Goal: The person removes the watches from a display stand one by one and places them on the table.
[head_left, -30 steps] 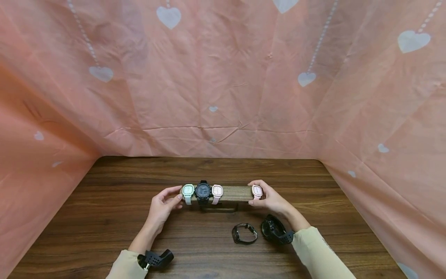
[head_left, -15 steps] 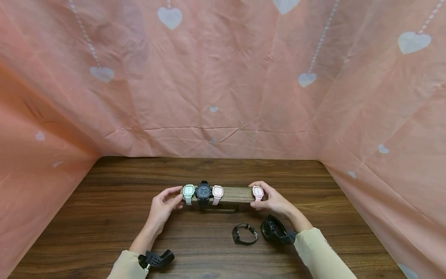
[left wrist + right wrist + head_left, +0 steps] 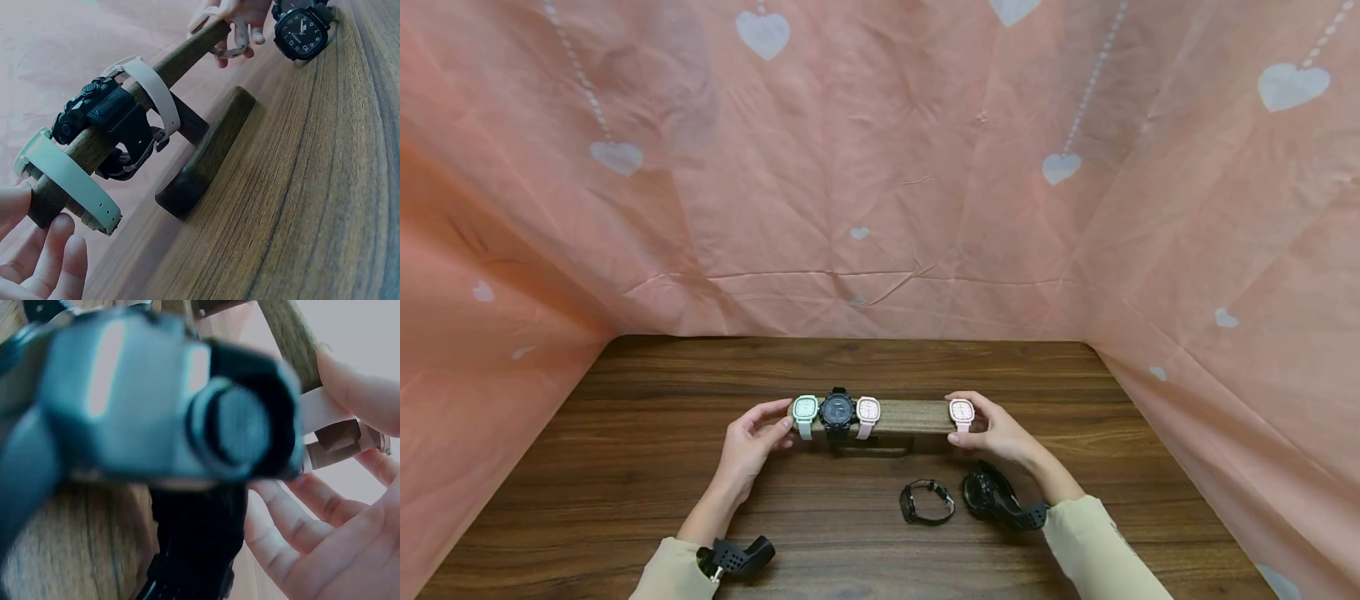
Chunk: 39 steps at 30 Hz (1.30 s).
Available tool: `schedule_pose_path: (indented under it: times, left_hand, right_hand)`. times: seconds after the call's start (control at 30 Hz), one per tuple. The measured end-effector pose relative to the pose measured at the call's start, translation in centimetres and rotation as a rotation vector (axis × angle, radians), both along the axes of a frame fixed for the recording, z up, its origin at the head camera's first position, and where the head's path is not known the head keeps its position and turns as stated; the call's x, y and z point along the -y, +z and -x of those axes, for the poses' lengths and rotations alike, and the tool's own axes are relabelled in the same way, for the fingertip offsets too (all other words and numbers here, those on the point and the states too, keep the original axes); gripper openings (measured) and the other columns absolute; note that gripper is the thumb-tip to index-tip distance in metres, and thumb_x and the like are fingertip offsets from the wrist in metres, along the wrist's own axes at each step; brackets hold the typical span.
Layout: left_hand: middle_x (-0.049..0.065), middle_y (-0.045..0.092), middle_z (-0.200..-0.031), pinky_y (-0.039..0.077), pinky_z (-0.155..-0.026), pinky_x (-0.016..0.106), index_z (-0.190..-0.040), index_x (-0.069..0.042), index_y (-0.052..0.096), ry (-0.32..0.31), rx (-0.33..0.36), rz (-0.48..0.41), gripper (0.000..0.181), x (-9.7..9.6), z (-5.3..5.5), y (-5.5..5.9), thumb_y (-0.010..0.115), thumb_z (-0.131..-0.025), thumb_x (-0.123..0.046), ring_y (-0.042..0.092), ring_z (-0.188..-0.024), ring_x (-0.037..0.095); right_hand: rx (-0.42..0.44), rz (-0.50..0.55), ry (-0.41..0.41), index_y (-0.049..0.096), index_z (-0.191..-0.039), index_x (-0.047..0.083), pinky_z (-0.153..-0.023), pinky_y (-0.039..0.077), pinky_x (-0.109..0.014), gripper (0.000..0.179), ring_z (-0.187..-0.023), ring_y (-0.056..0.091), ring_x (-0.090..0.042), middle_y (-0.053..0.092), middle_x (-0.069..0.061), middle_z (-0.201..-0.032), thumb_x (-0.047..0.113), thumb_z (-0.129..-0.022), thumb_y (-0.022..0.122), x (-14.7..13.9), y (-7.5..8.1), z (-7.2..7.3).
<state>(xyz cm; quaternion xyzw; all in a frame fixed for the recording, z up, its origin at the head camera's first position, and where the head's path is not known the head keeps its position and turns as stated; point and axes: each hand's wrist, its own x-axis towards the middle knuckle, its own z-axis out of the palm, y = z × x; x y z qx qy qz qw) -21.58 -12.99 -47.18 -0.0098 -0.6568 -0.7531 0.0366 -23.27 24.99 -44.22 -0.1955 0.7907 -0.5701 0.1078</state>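
A wooden watch stand (image 3: pixel 917 417) has a horizontal bar above a low base (image 3: pixel 215 144). My left hand (image 3: pixel 750 442) pinches the bar's left end between thumb and fingers. Along the bar from that end sit a mint-green watch (image 3: pixel 806 408), a black watch (image 3: pixel 837 410) and a pale pink watch (image 3: pixel 868 411). At the right end my right hand (image 3: pixel 996 429) holds another pale pink watch (image 3: pixel 961 411), dial up, by its sides. Its strap (image 3: pixel 325 411) is right at the bar's tip; whether it still encircles the wood I cannot tell.
On the table (image 3: pixel 700 400), nearer me, lie a thin black watch (image 3: pixel 927 503) and a bulky black watch (image 3: pixel 985 492), the latter close to my right wrist. A large blurred dark object (image 3: pixel 156 400) covers much of the right wrist view. A pink curtain (image 3: pixel 880 208) encloses the table.
My right hand has slid a little to the right along the bar, with its pink watch. My left hand, the stand and the other watches stay in place.
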Motion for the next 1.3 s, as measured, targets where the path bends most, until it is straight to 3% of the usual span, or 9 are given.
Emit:
schedule_pose_path:
  times: [0.13, 0.3, 0.8, 1.3]
  left_hand:
    - [0.01, 0.064, -0.104, 0.056, -0.067, 0.033, -0.118, 0.002, 0.06, 0.001, -0.002, 0.008, 0.034, 0.1, 0.0, 0.0, 0.066, -0.085, -0.003, 0.064, -0.07, 0.016]
    - [0.007, 0.065, -0.102, 0.056, -0.066, 0.033, -0.117, 0.001, 0.061, 0.003, 0.0, 0.001, 0.033, 0.1, 0.0, 0.0, 0.066, -0.085, -0.003, 0.065, -0.07, 0.016]
    - [0.007, 0.064, -0.104, 0.056, -0.068, 0.035, -0.118, 0.002, 0.059, -0.008, -0.006, -0.001, 0.035, 0.3, -0.1, 0.0, 0.067, -0.085, -0.004, 0.065, -0.072, 0.017]
    - [0.008, 0.064, -0.106, 0.056, -0.069, 0.036, -0.118, 0.002, 0.059, -0.002, -0.008, 0.013, 0.034, 0.4, 0.0, 0.0, 0.067, -0.085, -0.004, 0.065, -0.074, 0.022]
  right_hand:
    - [-0.073, -0.048, -0.036, 0.042, -0.131, -0.002, -0.066, 0.053, -0.029, 0.062, -0.082, 0.056, -0.016, 0.054, -0.013, -0.096, 0.005, -0.078, 0.074, -0.2, 0.0, -0.3]
    - [-0.136, -0.114, -0.068, 0.046, -0.129, 0.002, -0.068, 0.049, -0.026, 0.06, -0.082, 0.056, -0.017, 0.056, -0.012, -0.097, 0.009, -0.077, 0.076, -0.6, -0.2, -0.6]
    - [-0.196, -0.174, -0.121, 0.051, -0.125, 0.003, -0.068, 0.05, -0.029, 0.055, -0.079, 0.056, -0.022, 0.058, -0.009, -0.094, 0.013, -0.077, 0.076, -1.8, -0.3, -1.4]
    - [-0.235, -0.193, -0.17, 0.05, -0.125, 0.0, -0.065, 0.049, -0.026, 0.053, -0.079, 0.057, -0.017, 0.058, -0.011, -0.097, 0.012, -0.079, 0.075, -3.4, -0.7, -2.1]
